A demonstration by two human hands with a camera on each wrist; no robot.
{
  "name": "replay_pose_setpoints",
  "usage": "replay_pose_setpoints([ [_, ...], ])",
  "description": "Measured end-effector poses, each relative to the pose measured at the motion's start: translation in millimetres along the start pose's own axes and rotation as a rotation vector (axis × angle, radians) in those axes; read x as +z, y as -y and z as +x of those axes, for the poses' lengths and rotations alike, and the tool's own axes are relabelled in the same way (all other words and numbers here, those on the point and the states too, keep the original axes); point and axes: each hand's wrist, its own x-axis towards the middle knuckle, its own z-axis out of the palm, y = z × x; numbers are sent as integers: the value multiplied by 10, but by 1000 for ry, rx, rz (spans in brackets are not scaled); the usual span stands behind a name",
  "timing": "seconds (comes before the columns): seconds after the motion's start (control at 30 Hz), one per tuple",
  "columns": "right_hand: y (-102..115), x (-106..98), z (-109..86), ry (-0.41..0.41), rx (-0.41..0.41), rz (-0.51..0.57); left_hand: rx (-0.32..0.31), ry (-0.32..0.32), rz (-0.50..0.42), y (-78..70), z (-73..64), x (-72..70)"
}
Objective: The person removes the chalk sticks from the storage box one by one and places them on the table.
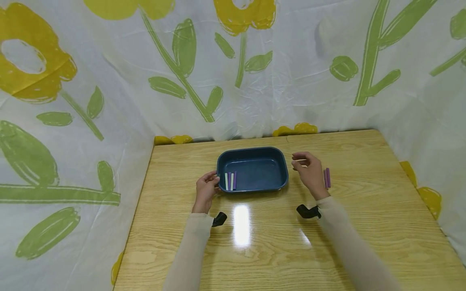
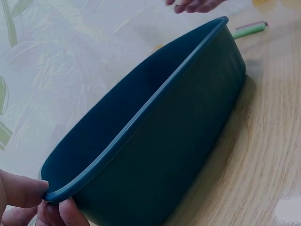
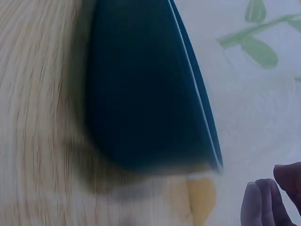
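A dark blue rectangular plastic bin [image 1: 255,188] stands on the table. My left hand [image 1: 206,189] pinches its near left rim, thumb on top and fingers beneath, as the left wrist view shows. Several chalk-like sticks [image 1: 229,181], pale and purple, lie side by side at the bin's left end. Just off the right end, my right hand [image 1: 308,169] hovers with fingers bent and nothing visible between thumb and fingers [image 3: 266,202]. Beside that wrist, two purple sticks [image 1: 327,178] lie on the table. A green stick [image 2: 249,31] shows beyond the bin in the left wrist view.
The wooden table [image 1: 174,161] meets a white curtain [image 1: 251,105] with printed flowers at the back and both sides. A black wrist mount [image 1: 219,219] sits by the left cuff and another mount [image 1: 308,211] by the right.
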Motion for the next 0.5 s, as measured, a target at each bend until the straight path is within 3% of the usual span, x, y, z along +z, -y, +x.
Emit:
replay_pose_setpoints([
  [0.23, 97, 232, -19, 59, 10, 20, -4, -3, 3, 5, 8, 0],
  [0.5, 248, 508, -57, 79, -37, -17, -6, -7, 11, 15, 21, -3],
])
